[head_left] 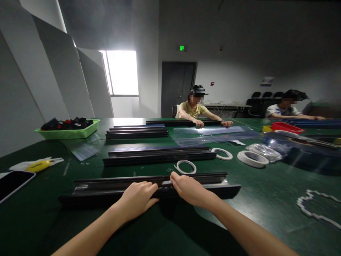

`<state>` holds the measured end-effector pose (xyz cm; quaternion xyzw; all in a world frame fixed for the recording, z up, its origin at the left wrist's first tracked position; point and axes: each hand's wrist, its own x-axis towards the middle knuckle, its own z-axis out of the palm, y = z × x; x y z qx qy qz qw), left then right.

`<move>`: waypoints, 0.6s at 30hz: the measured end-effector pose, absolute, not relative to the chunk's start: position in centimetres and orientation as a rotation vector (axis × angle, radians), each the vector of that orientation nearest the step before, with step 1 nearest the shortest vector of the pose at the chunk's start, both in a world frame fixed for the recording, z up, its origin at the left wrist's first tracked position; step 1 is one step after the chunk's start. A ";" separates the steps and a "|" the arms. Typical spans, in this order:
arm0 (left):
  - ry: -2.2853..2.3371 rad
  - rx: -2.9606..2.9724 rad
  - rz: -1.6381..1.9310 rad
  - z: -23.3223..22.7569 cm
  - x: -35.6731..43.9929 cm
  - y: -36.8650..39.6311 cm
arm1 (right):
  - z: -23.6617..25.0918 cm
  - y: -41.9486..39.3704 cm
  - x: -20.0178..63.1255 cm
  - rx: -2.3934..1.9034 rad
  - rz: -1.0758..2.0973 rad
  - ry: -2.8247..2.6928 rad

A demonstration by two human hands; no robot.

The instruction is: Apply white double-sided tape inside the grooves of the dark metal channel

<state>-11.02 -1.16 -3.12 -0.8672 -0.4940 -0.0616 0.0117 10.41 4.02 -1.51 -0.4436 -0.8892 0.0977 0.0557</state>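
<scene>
A long black channel-shaped profile (98,193) lies across the green table in front of me. My left hand (140,199) is closed over its near wall, fingers inside the channel and thumb on the outside. Just to the right, my right hand (188,188) reaches into the channel with its fingers pinched. A small whitish strip (167,183) shows at those fingertips; its far end is hidden by them. Right behind the profile lies a roll of white narrow tape (186,167).
More black profiles (160,155) lie farther back. Other tape rolls (252,159) and a large clear film roll (314,153) are on the right. A green basket (66,133), yellow cutter (39,165) and phone (16,183) stand left. Two people (195,108) sit across the table.
</scene>
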 end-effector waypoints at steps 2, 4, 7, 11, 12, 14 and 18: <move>-1.541 -2.705 -0.204 -3.1 -11.0 -1.2 | -1.4 4.0 10.4 -1.346 0.298 -2.697; -1.543 -2.709 -0.215 -3.0 -11.0 -1.2 | -1.4 4.0 10.4 -1.343 0.313 -2.692; -1.557 -2.712 -0.220 -3.0 -11.0 -1.2 | -1.4 4.0 10.4 -1.349 0.315 -2.694; -1.577 -2.710 -0.216 -3.0 -11.1 -1.2 | -1.4 4.0 10.3 -1.373 0.284 -2.698; -1.579 -2.707 -0.217 -3.0 -11.0 -1.3 | -1.4 4.0 10.3 -1.370 0.274 -2.700; -1.575 -2.701 -0.216 -2.8 -10.9 -1.3 | -1.5 4.1 10.3 -1.351 0.243 -2.712; -1.601 -2.673 -0.188 -2.4 -10.7 -1.4 | -1.5 4.2 10.4 -1.326 0.163 -2.736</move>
